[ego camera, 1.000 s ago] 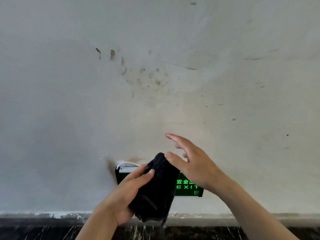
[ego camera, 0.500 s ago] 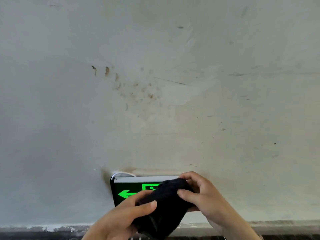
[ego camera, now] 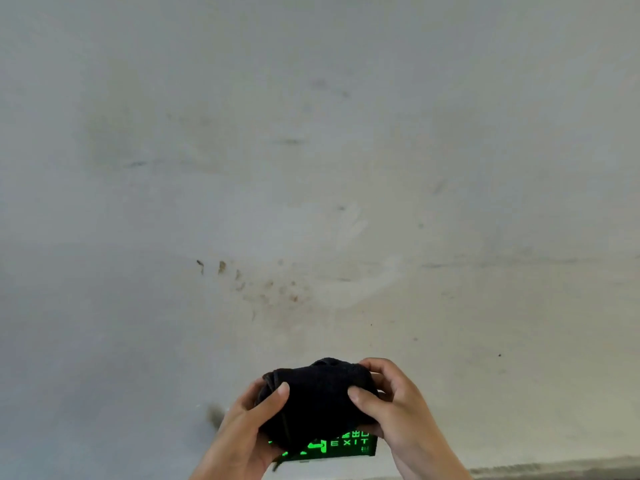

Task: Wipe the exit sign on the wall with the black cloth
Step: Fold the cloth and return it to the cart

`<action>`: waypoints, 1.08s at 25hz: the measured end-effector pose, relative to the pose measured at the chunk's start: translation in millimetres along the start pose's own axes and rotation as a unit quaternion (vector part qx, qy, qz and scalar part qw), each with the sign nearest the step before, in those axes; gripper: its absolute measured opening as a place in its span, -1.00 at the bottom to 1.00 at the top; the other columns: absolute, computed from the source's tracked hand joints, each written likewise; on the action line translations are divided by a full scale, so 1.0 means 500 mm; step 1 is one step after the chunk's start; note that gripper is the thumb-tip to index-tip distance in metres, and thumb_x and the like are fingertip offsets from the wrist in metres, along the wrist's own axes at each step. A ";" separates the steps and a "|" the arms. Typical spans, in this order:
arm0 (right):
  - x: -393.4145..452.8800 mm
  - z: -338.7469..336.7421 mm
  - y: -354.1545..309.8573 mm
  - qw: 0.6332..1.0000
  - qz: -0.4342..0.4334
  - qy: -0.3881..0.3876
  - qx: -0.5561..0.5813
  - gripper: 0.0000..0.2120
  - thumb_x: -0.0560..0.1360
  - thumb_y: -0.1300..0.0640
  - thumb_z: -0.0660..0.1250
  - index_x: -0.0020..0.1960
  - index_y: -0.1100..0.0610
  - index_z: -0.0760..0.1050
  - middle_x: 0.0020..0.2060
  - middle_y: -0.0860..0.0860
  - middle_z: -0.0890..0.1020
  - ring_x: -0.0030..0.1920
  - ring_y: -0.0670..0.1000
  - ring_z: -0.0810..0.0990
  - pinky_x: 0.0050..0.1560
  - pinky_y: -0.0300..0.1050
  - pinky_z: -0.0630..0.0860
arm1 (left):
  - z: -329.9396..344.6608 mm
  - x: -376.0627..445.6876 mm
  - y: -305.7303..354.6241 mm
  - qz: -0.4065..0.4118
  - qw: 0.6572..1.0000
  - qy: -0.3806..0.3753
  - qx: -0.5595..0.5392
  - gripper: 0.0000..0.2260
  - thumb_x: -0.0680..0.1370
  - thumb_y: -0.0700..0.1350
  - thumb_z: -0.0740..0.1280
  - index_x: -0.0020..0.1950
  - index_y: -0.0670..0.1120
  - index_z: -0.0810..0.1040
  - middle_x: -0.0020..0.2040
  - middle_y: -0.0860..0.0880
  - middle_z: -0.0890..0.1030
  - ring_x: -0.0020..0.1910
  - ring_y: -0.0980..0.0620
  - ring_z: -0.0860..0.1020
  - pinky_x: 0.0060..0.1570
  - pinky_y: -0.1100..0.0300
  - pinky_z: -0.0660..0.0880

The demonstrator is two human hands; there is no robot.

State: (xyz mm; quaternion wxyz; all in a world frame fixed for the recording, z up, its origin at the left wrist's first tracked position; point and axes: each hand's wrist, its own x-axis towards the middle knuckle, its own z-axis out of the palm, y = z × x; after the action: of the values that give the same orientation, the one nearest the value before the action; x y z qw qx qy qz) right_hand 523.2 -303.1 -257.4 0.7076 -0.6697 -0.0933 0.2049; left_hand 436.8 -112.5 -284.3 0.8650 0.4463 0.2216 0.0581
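A bunched black cloth (ego camera: 317, 400) is held low in the middle of the view, in front of the wall. My left hand (ego camera: 244, 433) grips its left side with the thumb on top. My right hand (ego camera: 398, 407) grips its right side, fingers curled over the top edge. Behind and below the cloth, the exit sign (ego camera: 341, 445) glows green on black; only its lower right part with the word EXIT shows. The rest of the sign is hidden by the cloth and my hands.
The pale wall (ego camera: 311, 168) fills most of the view, with brown specks (ego camera: 263, 285) above the sign and a dark smudge (ego camera: 214, 415) left of my left hand. A grey ledge (ego camera: 554, 467) runs along the bottom right.
My right hand came down onto the cloth, and now both hands hold it bunched over the sign. The view has tilted upward, so the sign sits lower in frame.
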 end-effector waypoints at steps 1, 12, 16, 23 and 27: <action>-0.011 0.000 -0.043 1.000 0.000 0.007 0.007 -0.73 0.43 0.38 0.40 -0.13 0.01 0.62 -0.22 0.01 0.70 -0.24 -0.02 0.69 -0.30 -0.09 0.60 | 0.024 -0.015 0.033 0.005 1.000 -0.001 0.000 -0.63 0.34 -0.22 0.46 0.14 -0.24 0.62 0.11 -0.32 0.68 0.03 -0.32 0.68 -0.11 -0.21 0.65; -0.219 -0.007 -0.638 0.999 -0.003 0.007 0.042 -0.64 0.46 0.44 0.33 -0.08 -0.03 0.65 -0.17 0.03 0.72 -0.16 0.01 0.72 -0.23 -0.12 0.63 | 0.362 -0.314 0.493 0.044 0.992 -0.050 0.104 -0.69 0.30 -0.19 0.53 0.04 -0.07 0.70 0.02 -0.14 0.74 -0.05 -0.12 0.73 -0.22 0.07 0.64; -0.270 0.000 -0.717 0.999 -0.030 -0.020 0.033 -0.63 0.47 0.42 0.30 -0.04 -0.04 0.64 -0.11 0.02 0.73 -0.08 0.02 0.71 -0.14 -0.11 0.63 | 0.402 -0.388 0.550 0.067 0.990 -0.033 0.124 -0.76 0.46 -0.37 0.43 0.05 -0.12 0.71 0.04 -0.18 0.74 -0.01 -0.16 0.72 -0.18 0.11 0.65; -0.278 0.117 -0.720 0.996 -0.021 -0.076 0.047 -0.71 0.48 0.39 0.32 0.03 0.06 0.63 -0.10 0.09 0.73 -0.07 0.04 0.72 -0.17 -0.11 0.64 | 0.319 -0.485 0.593 0.128 0.981 0.083 0.119 -0.80 0.52 -0.36 0.40 0.04 -0.10 0.70 -0.05 -0.14 0.75 -0.13 -0.12 0.73 -0.26 0.04 0.65; -0.273 0.273 -0.697 0.987 -0.002 -0.157 0.023 -0.72 0.49 0.38 0.32 0.05 0.05 0.62 -0.10 0.08 0.73 -0.09 0.02 0.72 -0.18 -0.13 0.64 | 0.196 -0.571 0.619 0.159 0.965 0.188 0.086 -0.80 0.53 -0.33 0.42 0.11 -0.13 0.62 -0.09 -0.12 0.76 -0.14 -0.13 0.74 -0.26 -0.01 0.67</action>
State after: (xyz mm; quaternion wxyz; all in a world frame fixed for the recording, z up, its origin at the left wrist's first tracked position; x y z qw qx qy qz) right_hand 402.7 -242.3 117.5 0.6999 -0.6126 -0.1999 0.3079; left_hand 254.2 -86.6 106.5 0.7455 0.5299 0.3110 0.2582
